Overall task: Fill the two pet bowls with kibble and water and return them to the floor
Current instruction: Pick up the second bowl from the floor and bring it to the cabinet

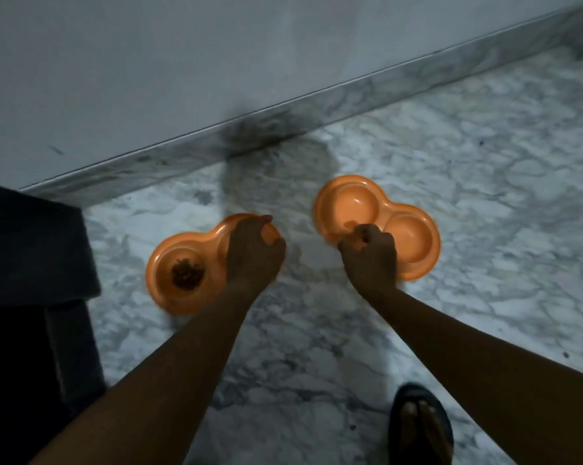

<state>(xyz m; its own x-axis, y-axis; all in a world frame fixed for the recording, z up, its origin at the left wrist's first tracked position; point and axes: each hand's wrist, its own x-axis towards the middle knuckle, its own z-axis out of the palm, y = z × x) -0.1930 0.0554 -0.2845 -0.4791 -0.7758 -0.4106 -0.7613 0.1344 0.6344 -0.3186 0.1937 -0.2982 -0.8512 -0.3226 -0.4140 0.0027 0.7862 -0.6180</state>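
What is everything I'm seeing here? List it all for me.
Double pet bowls: two, orange, on the marble floor; left bowl, right bowl.
Kibble: one small brown heap, in the left bowl's near compartment; the right bowl looks dry and bare.
Wall: one, pale grey, with marble skirting.
Dark furniture: one, at the left edge.
Sandal: one, dark, on a foot, bottom right.
Hands: left hand gripping the left bowl's rim, right hand gripping the right bowl's rim.
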